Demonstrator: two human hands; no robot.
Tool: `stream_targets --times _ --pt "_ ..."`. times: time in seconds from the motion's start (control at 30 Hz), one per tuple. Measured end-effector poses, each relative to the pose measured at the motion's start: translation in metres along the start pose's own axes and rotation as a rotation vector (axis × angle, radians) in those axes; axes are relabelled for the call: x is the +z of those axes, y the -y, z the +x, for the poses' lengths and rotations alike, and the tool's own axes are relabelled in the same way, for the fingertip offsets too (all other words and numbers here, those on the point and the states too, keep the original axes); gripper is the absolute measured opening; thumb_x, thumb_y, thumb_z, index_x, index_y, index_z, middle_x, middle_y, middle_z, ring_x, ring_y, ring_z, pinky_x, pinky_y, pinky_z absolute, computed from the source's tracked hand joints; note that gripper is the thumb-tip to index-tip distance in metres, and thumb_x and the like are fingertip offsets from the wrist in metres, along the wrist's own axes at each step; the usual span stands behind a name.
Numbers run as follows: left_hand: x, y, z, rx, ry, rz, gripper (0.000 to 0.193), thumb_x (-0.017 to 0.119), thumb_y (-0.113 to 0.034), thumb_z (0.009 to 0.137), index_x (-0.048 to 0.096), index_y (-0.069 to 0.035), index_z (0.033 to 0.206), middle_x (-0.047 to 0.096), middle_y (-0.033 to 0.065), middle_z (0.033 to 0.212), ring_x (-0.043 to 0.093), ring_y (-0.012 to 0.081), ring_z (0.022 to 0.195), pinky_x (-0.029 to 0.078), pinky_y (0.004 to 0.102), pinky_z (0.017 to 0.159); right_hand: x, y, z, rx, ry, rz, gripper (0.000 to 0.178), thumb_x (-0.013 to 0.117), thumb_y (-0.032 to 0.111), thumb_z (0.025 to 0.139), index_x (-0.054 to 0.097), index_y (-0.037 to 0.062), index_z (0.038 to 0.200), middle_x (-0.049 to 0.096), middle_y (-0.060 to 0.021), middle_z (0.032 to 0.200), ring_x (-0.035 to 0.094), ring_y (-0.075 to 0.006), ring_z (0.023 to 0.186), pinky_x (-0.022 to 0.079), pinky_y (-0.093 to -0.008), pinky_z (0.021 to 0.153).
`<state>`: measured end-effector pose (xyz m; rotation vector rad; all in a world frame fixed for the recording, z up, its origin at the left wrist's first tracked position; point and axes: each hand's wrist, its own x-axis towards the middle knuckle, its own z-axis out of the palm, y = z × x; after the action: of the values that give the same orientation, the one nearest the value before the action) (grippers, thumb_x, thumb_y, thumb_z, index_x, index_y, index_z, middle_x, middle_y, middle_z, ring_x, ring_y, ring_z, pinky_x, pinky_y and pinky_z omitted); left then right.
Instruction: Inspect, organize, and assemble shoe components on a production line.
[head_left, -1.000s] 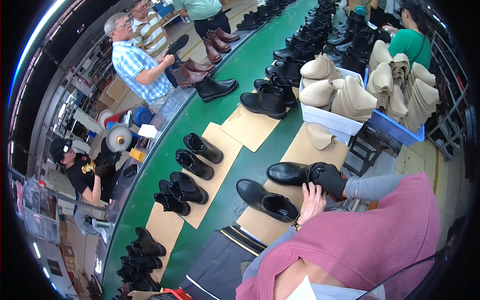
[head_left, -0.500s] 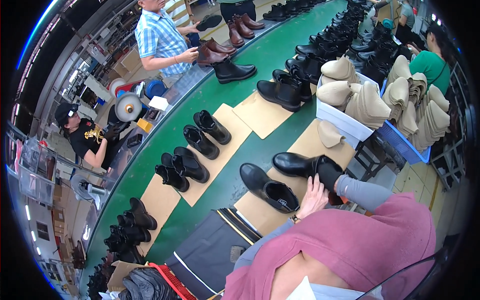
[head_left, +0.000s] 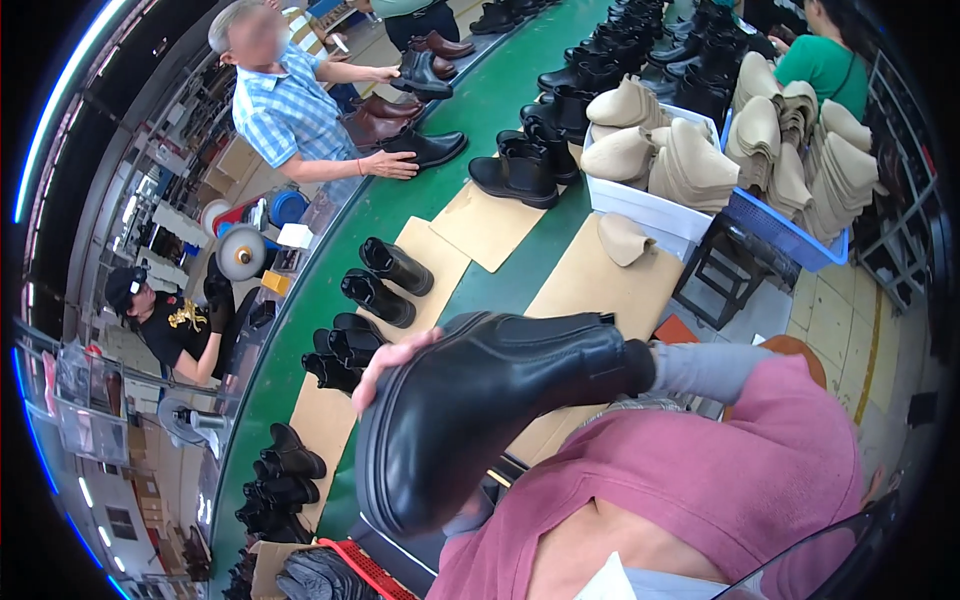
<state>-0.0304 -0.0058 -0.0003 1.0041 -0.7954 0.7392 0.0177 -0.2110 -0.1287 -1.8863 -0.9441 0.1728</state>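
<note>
A black ankle boot (head_left: 500, 390) is held up close in front of me, tilted, with its sole edge toward the left. The fingers of my left hand (head_left: 392, 368) curl round the sole edge, and part of that hand is behind the boot. My right forearm (head_left: 700, 368) leads to the boot's top opening. A black cuff or glove (head_left: 638, 366) shows there, while the right fingers are hidden inside or behind the leather. Tan cardboard (head_left: 570, 290) lies on the green table (head_left: 510, 265) beyond, with a beige molded insert (head_left: 625, 240) on it.
Beige inserts (head_left: 700, 165) are stacked in a white box (head_left: 640, 215) and a blue basket (head_left: 790, 230). Black boots (head_left: 515, 175) stand in rows on the table. A red basket (head_left: 365, 570) is at lower left. Across the table, a person in a checked shirt (head_left: 290, 110) handles shoes.
The boot has risen from the cardboard and swung left toward me, and my left hand has moved to its sole. The other boot is now out of sight. Across the table, a person has set hands on shoes.
</note>
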Motion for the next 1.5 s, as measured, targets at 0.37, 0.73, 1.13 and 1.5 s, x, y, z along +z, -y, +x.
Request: stream_targets --times 0.37,0.73,1.13,1.5 --pt "-0.028 -0.085 0.028 -0.569 0.066 -0.314 0.071 0.035 -0.056 0.09 0.062 0.007 0.109 0.059 0.0329 0.111 0.051 0.0415 0.118 0.02 0.0667 0.109 0.046 0.042 0.017 -0.156 0.028 0.172 0.042 0.06 0.018 0.09 0.052 0.0077 0.13 0.053 -0.0126 0.131 0.053 -0.0237 0.117 0.039 -0.0347 0.104" --pt "0.006 -0.072 0.017 -0.081 -0.065 0.36 0.121 0.082 -0.066 0.054 0.024 -0.01 0.144 0.044 0.0262 0.128 0.049 0.0424 0.119 0.04 0.0556 0.103 0.029 0.056 0.054 -0.348 0.142 0.32 0.043 0.056 0.017 0.093 0.048 0.0066 0.134 0.049 -0.0116 0.136 0.05 -0.0215 0.121 0.037 -0.0345 0.107" --pt "0.031 -0.052 0.021 0.131 -0.273 0.22 0.112 0.085 -0.057 0.056 0.028 -0.016 0.144 0.044 0.0204 0.123 0.048 0.0421 0.116 0.04 0.0589 0.102 0.002 0.056 0.03 -0.55 0.263 0.472 0.043 0.052 0.015 0.096 0.045 0.0054 0.137 0.045 -0.0105 0.143 0.047 -0.0191 0.126 0.035 -0.0343 0.11" --pt "0.019 -0.047 0.01 0.039 -0.026 0.084 0.096 0.083 -0.034 0.058 0.035 -0.015 0.139 0.042 0.0182 0.125 0.046 0.0379 0.121 0.035 0.0615 0.105 -0.004 0.062 0.015 -0.669 -0.002 0.096 0.049 0.063 0.02 0.09 0.049 0.0051 0.134 0.05 -0.013 0.137 0.052 -0.0233 0.121 0.036 -0.0359 0.108"
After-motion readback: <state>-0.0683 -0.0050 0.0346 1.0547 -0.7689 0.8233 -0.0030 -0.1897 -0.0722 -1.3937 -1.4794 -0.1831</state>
